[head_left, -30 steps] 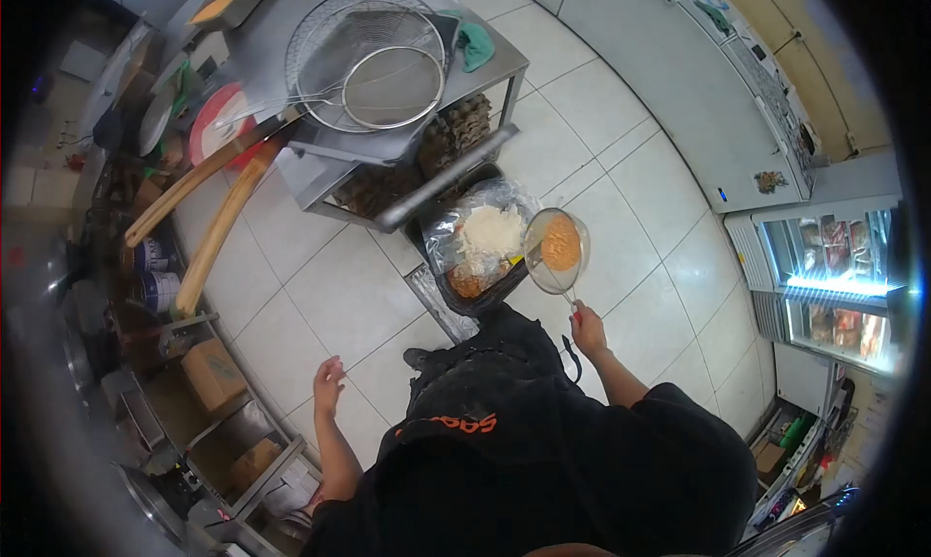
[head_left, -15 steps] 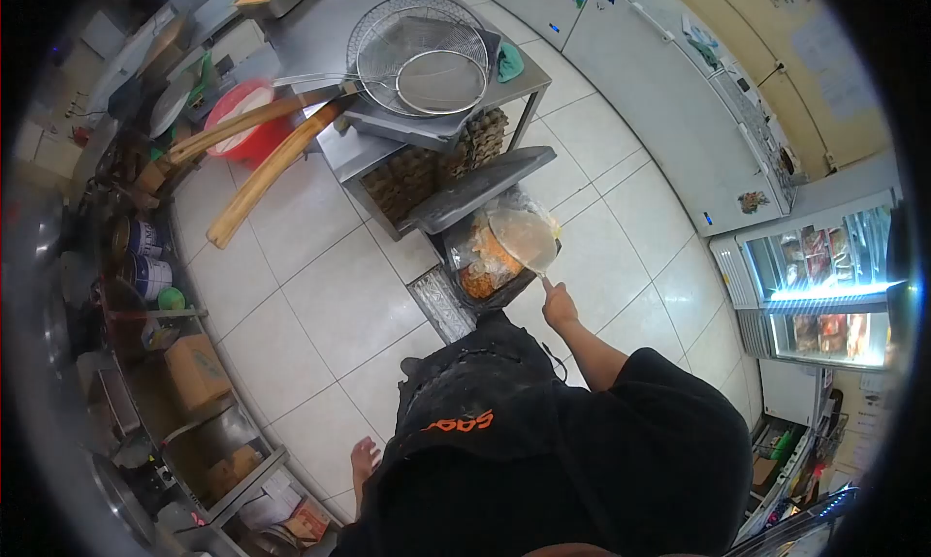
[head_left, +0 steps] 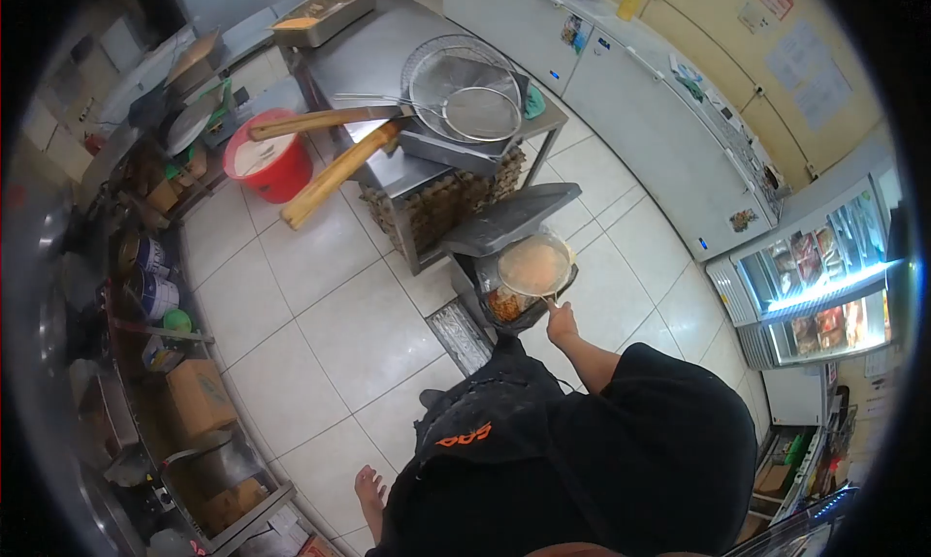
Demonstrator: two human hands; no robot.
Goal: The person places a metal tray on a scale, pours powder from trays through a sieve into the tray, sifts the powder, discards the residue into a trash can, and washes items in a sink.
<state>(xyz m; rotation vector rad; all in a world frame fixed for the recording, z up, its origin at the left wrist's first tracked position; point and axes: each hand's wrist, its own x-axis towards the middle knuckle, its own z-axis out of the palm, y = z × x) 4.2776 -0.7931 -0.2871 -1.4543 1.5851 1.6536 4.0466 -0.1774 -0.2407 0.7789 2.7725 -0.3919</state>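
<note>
1. Pale square tiles (head_left: 315,344) cover the floor (head_left: 402,310) around me.
2. Ahead of me stands a steel table (head_left: 373,48).
3. White freezers (head_left: 655,135) line a yellowish wall (head_left: 722,48) hung with papers (head_left: 807,67).
4. On my right, a glass-fronted fridge (head_left: 815,281) glows bright white.
5. Shelves (head_left: 189,445) run along my left.

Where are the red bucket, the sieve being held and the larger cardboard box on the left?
Red bucket (head_left: 285,183): head view, outer wall.
Held sieve (head_left: 515,282): head view, mesh near the rim.
Larger cardboard box (head_left: 202,398): head view, side panel.
</note>
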